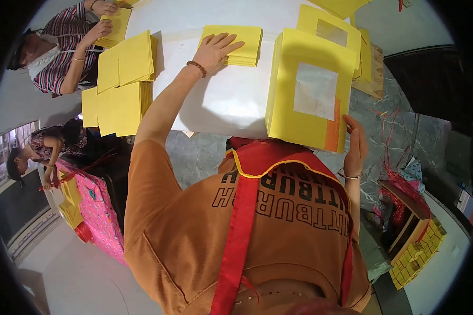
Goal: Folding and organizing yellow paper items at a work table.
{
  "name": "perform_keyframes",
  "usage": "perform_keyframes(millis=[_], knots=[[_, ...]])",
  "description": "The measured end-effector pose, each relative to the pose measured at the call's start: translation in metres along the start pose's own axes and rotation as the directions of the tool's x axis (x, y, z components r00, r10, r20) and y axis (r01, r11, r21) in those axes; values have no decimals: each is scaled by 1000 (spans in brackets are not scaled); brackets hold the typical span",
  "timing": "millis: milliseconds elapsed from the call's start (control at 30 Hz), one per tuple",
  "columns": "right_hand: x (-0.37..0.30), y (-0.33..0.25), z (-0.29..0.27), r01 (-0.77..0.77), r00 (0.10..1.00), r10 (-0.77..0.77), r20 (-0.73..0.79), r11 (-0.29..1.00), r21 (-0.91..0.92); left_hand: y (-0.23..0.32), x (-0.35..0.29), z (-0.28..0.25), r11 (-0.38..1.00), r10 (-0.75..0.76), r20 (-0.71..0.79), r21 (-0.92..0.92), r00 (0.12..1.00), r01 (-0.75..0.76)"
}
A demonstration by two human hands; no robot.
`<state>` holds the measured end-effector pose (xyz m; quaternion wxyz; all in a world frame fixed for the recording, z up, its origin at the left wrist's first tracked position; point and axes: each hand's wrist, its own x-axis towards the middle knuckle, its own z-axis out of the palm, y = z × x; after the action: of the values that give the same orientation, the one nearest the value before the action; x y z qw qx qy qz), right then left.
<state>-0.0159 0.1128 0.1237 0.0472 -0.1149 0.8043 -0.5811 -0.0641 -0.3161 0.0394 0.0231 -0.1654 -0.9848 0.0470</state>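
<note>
My left hand (215, 52) lies flat, fingers spread, on a small stack of yellow paper sheets (247, 44) on the white tabletop (194, 107). A taller stack of yellow paper pieces (284, 84) stands at the table's near right edge. Its top piece has a pale rectangular window and an orange strip. Beside that stack's right edge is my right hand (356, 142), its fingers stretched out and loosely bent. The fingertips are close to the stack's side; whether they press on it I cannot tell.
More yellow stacks (123, 65) sit at the table's left edge, others (326, 31) at the far right. A person in a striped top (68, 31) handles yellow paper at far left. Another person (44, 149) works by a pink patterned cloth (92, 202). Yellow bundles (418, 252) lie lower right.
</note>
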Motion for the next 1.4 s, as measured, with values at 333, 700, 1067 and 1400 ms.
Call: perform_keyframes(millis=[333, 700, 1067, 1400], knots=[[2, 4, -2, 56, 998, -54, 26, 994, -98, 6, -10, 26, 999, -46, -25, -23, 999, 45], [19, -10, -7, 404, 911, -341, 232, 854, -327, 0, 8, -9, 993, -9, 136, -117, 991, 25], [25, 0, -7, 360, 909, -295, 294, 911, -201, 57, 21, -88, 870, -115, -357, -486, 927, -79], [25, 10, -8, 344, 915, -304, 266, 932, -118, 187, 0, -154, 802, 337, -301, -404, 892, -440]])
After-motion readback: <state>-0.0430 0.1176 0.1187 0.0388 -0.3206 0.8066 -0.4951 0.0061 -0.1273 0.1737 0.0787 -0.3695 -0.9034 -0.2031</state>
